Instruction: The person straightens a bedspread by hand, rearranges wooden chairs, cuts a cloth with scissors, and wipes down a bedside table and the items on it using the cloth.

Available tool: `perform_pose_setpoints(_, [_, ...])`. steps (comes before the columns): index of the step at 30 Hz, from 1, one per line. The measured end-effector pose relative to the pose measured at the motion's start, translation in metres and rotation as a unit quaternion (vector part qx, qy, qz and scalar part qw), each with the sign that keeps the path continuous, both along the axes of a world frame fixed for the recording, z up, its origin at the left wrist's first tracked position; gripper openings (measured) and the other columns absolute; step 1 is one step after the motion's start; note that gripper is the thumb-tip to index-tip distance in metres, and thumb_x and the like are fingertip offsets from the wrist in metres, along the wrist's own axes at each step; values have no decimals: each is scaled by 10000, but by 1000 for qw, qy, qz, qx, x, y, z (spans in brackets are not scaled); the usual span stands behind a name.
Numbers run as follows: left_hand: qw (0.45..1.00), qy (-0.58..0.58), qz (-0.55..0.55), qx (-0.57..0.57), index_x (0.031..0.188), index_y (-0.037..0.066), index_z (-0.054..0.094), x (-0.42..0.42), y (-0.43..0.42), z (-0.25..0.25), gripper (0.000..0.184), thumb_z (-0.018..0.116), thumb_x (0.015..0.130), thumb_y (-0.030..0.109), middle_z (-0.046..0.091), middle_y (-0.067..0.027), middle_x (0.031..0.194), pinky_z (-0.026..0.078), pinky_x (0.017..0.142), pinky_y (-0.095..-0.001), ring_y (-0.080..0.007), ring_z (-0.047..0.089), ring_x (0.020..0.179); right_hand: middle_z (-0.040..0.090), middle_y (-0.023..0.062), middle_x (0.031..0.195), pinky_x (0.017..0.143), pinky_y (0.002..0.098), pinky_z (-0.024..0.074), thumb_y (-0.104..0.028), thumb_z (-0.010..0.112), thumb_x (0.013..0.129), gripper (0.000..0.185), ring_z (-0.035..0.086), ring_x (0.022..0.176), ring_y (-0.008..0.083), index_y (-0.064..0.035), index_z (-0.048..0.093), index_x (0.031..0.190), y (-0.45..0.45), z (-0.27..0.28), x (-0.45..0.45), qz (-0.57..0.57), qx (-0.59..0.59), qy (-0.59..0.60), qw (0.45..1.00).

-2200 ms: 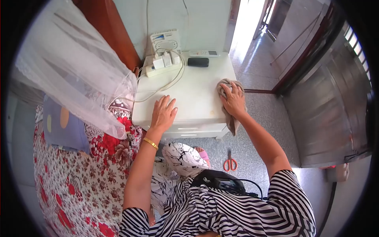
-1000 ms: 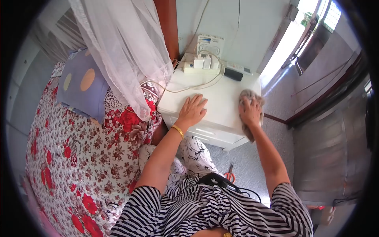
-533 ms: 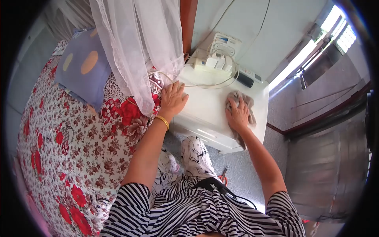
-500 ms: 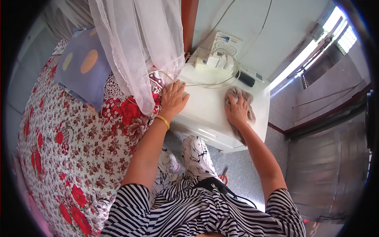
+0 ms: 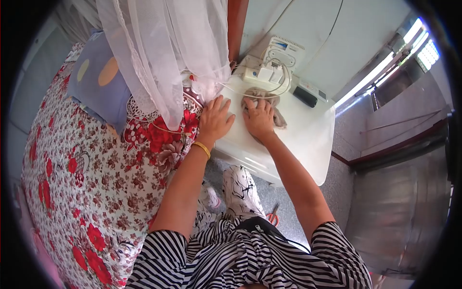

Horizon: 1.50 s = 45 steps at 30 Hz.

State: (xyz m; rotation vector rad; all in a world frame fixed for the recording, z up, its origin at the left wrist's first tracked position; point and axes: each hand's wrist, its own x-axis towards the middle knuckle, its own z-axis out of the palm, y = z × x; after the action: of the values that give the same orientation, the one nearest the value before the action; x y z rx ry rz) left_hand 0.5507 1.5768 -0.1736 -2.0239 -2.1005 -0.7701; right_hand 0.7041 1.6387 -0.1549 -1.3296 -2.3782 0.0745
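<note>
A white nightstand (image 5: 308, 132) stands in front of me beside the bed. My left hand (image 5: 215, 121) lies flat on its left edge, fingers spread, with nothing held. A crumpled grey-brown cloth (image 5: 278, 118) is under my right hand (image 5: 260, 119), which presses it onto the nightstand's top. Cloth folds show above and to the right of the fingers. Just behind the cloth, a white power strip (image 5: 252, 74) with plugs and a looping cable sits by the wall. A black and white device (image 5: 305, 95) lies at the back right of the top.
At left is the bed with a floral sheet (image 5: 106, 178), a blue-grey pillow (image 5: 96, 82) and a white net curtain (image 5: 159, 58). A white router (image 5: 284, 49) stands against the wall. Orange-handled scissors (image 5: 273, 218) are on the floor near my leg. A metallic panel (image 5: 394, 207) is at right.
My right hand has slid the cloth leftward across the nightstand's top, toward my left hand. My left hand stays at the edge. The view has shifted slightly.
</note>
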Motion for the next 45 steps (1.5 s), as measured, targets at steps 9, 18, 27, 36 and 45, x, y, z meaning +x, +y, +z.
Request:
perform_pose_setpoints(9, [1000, 27, 5, -9, 1248, 94, 474, 1, -10, -6, 468, 496, 845, 331, 385, -140, 1328, 279, 1003, -472, -279, 340, 1232, 373, 153, 1301, 958, 489, 316, -174, 627, 753, 496, 358, 1191, 366, -275, 468, 1212, -85, 16, 82, 99, -71, -9, 993])
perform_pose_setpoints(18, [998, -19, -57, -25, 1355, 106, 332, -10, -102, -19, 572, 537, 822, 151, 228, -146, 1435, 216, 1022, -549, -320, 196, 1332, 349, 182, 1326, 996, 473, 299, -111, 636, 731, 565, 348, 1225, 374, -249, 457, 1248, -98, 14, 209, 15, -82, -41, 996])
perform_pose_setpoints(27, [996, -19, -86, -23, 1321, -10, 336, -9, -97, -11, 671, 599, 709, 70, 267, -244, 1383, 264, 1023, -458, -361, 228, 1309, 352, 191, 1316, 1004, 496, 248, -169, 613, 768, 486, 310, 1228, 379, -240, 478, 1229, -81, 8, 132, 64, -58, -26, 996])
perform_pose_setpoints(36, [996, 42, -54, -63, 1318, -34, 304, 5, -102, 1, 729, 637, 692, 135, 230, -262, 1386, 283, 995, -487, -385, 214, 1306, 365, 231, 1281, 989, 519, 247, -208, 567, 767, 495, 322, 1195, 419, -236, 438, 1244, -16, 0, 77, 94, -48, 6, 994])
perform_pose_setpoints(45, [994, 19, -78, -80, 1335, -42, 272, -2, -103, 2, 804, 671, 669, 167, 183, -267, 1404, 262, 1015, -490, -399, 188, 1314, 357, 249, 1296, 997, 527, 226, -251, 540, 790, 466, 321, 1199, 436, -231, 434, 1243, 45, -14, 6, 53, -42, 30, 997])
